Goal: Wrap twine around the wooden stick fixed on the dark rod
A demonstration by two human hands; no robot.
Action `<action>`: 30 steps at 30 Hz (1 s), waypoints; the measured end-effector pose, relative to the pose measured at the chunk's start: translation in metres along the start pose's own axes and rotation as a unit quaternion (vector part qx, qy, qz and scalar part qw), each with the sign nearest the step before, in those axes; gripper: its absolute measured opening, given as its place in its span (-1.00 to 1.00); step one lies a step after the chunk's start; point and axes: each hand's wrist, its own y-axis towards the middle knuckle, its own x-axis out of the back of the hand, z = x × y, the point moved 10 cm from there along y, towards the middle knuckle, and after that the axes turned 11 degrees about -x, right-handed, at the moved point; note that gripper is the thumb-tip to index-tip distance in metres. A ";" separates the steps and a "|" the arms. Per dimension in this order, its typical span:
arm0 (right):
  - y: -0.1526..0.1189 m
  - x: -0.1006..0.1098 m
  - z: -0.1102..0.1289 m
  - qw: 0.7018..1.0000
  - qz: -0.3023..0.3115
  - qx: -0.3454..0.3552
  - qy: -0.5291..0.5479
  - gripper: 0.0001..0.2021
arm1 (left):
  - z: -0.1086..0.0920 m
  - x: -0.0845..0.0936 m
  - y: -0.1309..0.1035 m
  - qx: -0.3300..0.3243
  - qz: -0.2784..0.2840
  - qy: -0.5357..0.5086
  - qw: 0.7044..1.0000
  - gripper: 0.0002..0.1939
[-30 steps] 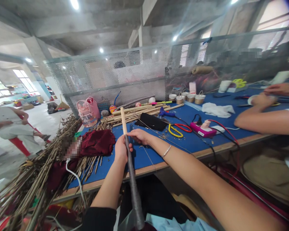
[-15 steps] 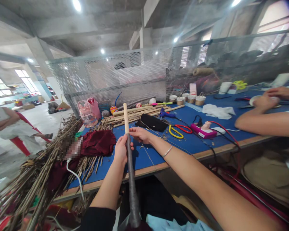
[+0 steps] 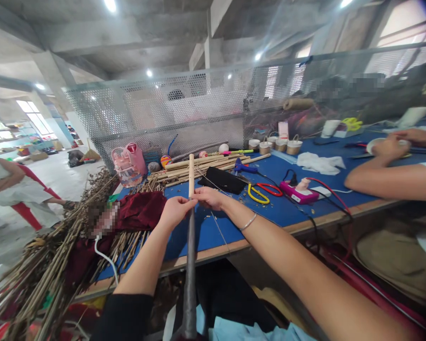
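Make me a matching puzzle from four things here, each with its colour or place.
1. Pole
2. Scissors
3. Power socket
4. Cloth

A. White and crumpled
B. Yellow and red handles
C. At the fingertips of the left hand and right hand
D. Magenta, with a plug in it

Pairs: 1-C, 2-B, 3-D, 4-A.

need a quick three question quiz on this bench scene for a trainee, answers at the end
1. True or false: the left hand and right hand are both at the stick.
2. Which fits the scissors: a) green-handled; b) red-and-yellow-handled; c) black-handled?
3. Fill in: the stick's upper end is pale; below the hands it is ____.

Key: 1. True. 2. b. 3. Dark grey.
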 end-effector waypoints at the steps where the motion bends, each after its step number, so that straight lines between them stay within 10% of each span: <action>1: 0.000 0.004 0.001 1.000 -0.014 -0.001 -0.007 -0.68 | 0.002 -0.003 0.006 0.008 0.012 0.004 1.000 -0.67; 11: 0.000 0.028 -0.017 0.993 -0.078 -0.084 -0.025 -0.69 | 0.038 -0.036 0.024 0.045 0.107 -0.077 0.990 -0.63; 22: -0.005 0.003 0.002 0.997 0.050 0.019 0.063 -0.65 | 0.004 -0.039 0.002 -0.013 0.148 -0.140 0.979 -0.64; 30: 0.002 0.004 -0.003 0.999 0.009 0.022 0.028 -0.68 | 0.011 -0.030 0.005 -0.040 0.104 -0.080 0.990 -0.65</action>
